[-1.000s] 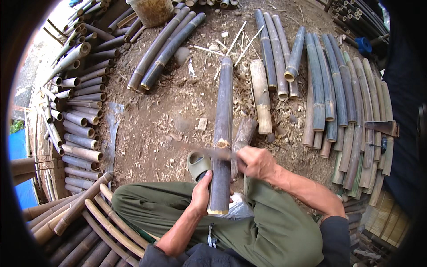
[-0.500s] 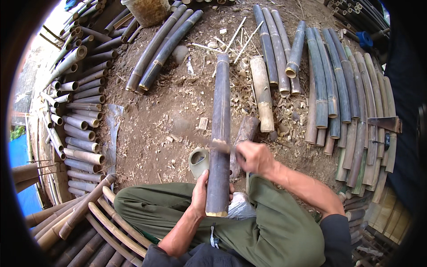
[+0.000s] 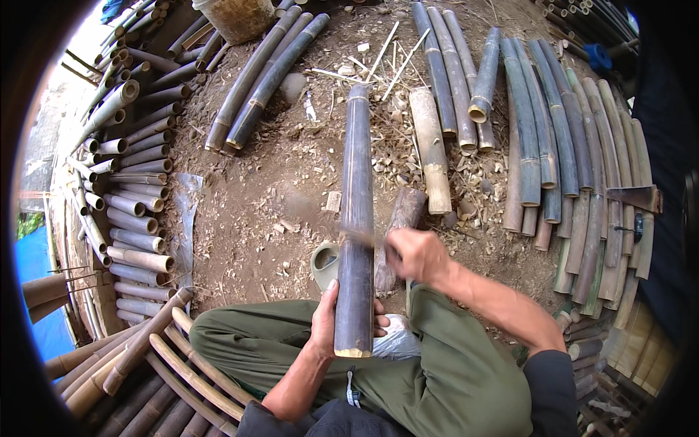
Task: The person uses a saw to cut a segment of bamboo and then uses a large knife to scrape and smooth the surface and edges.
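A dark bamboo pole (image 3: 357, 189) stretches away from my lap, its pale cut end towards me. Around the lower part of this pole my left hand (image 3: 325, 319) is closed, thumb on the near left side and fingertips showing at the right edge. My right hand (image 3: 417, 256) makes a fist just right of the pole, gripping a knife (image 3: 357, 237). Motion smears the blade, which lies across the pole's middle; its exact shape is hard to make out. Beneath the pole, an olive clog (image 3: 320, 271) shows on the left and a short log (image 3: 405, 211) on the right.
Cut bamboo lengths (image 3: 531, 124) lie in rows at the right, with a hatchet (image 3: 635, 198) on them. More bamboo (image 3: 138, 222) is stacked at the left. A dirty bucket (image 3: 237, 20) stands at the back. Wood chips and pale strips (image 3: 404, 65) litter the dirt floor.
The bamboo pole has shifted slightly left with my left hand, and its near end sits a little lower. My right hand stays at about the same height, the blade still blurred across the pole.
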A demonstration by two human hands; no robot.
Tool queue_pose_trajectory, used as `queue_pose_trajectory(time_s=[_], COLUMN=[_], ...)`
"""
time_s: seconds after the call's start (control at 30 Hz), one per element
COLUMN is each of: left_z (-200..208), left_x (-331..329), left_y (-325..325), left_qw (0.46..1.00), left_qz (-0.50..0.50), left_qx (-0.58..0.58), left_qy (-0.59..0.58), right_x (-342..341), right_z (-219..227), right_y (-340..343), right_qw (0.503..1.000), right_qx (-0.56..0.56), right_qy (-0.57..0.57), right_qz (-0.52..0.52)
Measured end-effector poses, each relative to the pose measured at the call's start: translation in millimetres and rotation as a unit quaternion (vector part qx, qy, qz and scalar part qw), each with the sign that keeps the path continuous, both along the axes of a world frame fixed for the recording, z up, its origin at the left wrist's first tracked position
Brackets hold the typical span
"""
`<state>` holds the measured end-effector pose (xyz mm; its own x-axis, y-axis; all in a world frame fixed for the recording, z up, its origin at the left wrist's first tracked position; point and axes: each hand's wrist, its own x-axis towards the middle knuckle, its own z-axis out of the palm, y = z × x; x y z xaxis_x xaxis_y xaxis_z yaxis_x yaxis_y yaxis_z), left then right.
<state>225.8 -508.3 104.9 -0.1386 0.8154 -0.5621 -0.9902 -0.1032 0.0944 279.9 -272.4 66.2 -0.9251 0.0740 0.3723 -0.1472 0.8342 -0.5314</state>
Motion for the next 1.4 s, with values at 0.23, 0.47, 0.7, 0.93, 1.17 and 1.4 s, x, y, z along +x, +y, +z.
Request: queue_pose_trajectory(time_s=[0.23, 0.47, 0.7, 0.93, 1.17, 1.4], left_z=[-4.0, 2.5, 4.3, -11.2, 2.4, 6.8], left_x=[-7.5, 0.7, -4.9, -5.1, 0.5, -3.2], left_y=[-1.7, -3.1, -0.4, -4.3, -1.0, -0.6], left_qw=[0.995, 0.995, 0.996, 0.997, 0.986, 0.996], left_qz=[-0.056, -0.010, -0.032, -0.047, -0.026, -0.022], left_qx=[-0.004, -0.084, -0.065, -0.036, -0.140, -0.083], left_qy=[0.084, 0.051, 0.060, 0.053, 0.090, 0.033], right_x=[-8.5, -5.6, -12.1, -4.1, -10.3, -11.5], right_z=[-18.5, -21.1, -20.1, -34.1, -20.8, -19.4], right_y=[12.9, 13.0, 15.1, 14.6, 8.3, 0.5], right_qw=[0.999, 0.994, 0.994, 0.996, 0.998, 0.999], right_qx=[-0.003, -0.002, 0.013, 0.016, 0.034, 0.023], right_qy=[-0.033, -0.079, -0.067, -0.059, -0.050, -0.023], right_qz=[-0.038, -0.076, -0.090, -0.062, -0.025, 0.000])
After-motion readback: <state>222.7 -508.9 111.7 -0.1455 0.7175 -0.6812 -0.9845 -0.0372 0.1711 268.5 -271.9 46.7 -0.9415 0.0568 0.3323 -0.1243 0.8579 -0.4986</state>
